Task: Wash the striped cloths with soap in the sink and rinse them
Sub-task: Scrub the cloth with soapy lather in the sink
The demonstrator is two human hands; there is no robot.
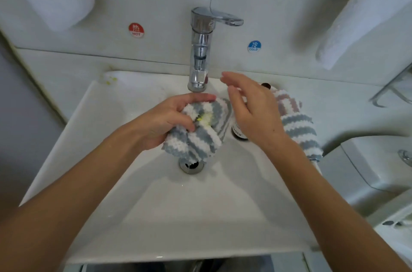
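Gripping a striped cloth (pixel 196 129) dabbed with yellow soap (pixel 49 118) over the sink (pixel 107 129), the left hand (pixel 169 120) waits; the right hand (pixel 252 111) hovers open near the tap (pixel 200 48), likely needing water next.

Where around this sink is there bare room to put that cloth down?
Free: the sink's left slope, between the left hand and left rim, and the wide near basin below the drain. Crowded: the right rim, where a second striped cloth and a bottle sit beside the right hand.

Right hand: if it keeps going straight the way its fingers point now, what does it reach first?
The right hand is open, fingers aimed up-left toward the faucet. Its spout looks like the first thing in that line, though depth is unclear and the fingers might pass in front of it.
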